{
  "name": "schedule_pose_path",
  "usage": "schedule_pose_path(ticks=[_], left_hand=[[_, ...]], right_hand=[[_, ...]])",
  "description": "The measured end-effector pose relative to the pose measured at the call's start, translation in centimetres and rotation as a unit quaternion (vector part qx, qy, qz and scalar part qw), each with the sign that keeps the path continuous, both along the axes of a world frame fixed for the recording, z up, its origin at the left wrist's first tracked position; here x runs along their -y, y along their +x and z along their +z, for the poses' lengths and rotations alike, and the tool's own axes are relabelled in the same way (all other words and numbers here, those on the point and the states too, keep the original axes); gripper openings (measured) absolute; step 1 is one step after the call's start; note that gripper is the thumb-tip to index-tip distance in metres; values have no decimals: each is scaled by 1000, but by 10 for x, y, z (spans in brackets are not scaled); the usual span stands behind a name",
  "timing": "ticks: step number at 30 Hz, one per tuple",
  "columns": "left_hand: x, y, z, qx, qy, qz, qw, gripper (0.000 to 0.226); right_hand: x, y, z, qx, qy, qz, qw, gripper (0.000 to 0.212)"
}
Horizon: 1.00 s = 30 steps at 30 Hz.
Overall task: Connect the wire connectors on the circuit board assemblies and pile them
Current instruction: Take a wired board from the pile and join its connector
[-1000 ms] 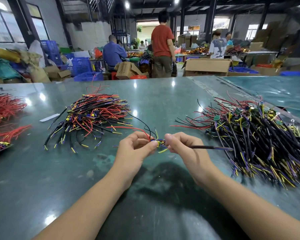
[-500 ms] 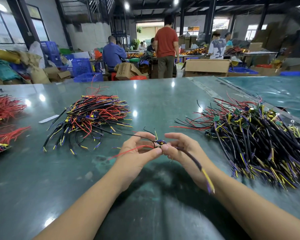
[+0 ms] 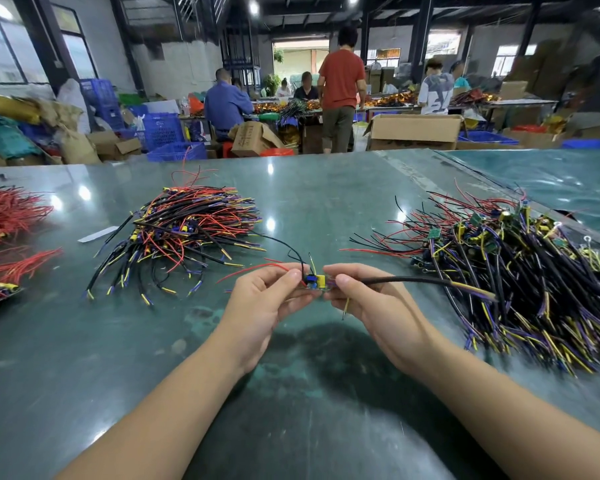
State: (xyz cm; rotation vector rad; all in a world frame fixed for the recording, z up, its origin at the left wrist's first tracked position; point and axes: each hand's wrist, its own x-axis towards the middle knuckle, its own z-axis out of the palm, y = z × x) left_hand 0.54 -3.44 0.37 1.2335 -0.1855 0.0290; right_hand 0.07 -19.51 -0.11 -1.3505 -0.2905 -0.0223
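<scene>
A small circuit board assembly (image 3: 316, 283) with a blue and a yellow part is held above the green table (image 3: 326, 202), between both hands. My left hand (image 3: 264, 303) pinches its left end, where thin red and black wires trail off to the left. My right hand (image 3: 368, 299) pinches the right end, and a thick black sleeved cable (image 3: 416, 280) sticks out to the right from it. A pile of wired assemblies (image 3: 184, 233) lies to the left. A larger pile of assemblies with boards (image 3: 520, 271) lies to the right.
Bundles of red wires (image 3: 7, 213) lie at the table's left edge, with a white strip (image 3: 97, 234) beside them. Beyond the far edge are cardboard boxes (image 3: 413, 131), blue crates (image 3: 163, 131) and several people at other tables.
The thick black cable, which hung down past my right wrist half a second ago, now points out to the right. The board has turned so its blue and yellow parts show.
</scene>
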Motion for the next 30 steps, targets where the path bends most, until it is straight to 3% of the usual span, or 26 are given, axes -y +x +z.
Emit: schedule_pose_path(ticks=[4,10,17,21,30], left_hand=[[1,-3,-2,10,38,-38,999,17],[7,-5,-1,43,125,60,989,19],[6,-1,4,64,74,152,984,32],[0,5,4,52,51,197,978,17],[-23,18,5,18,48,206,977,18]], right_hand=[[-1,-3,1,50,-90,-28,994,6],[-5,-3,-1,52,-105,-22,993,5],[-7,-1,1,57,-68,-21,996,2],[-6,1,-1,56,-83,-22,995,4],[-1,2,0,61,-120,-4,991,6]])
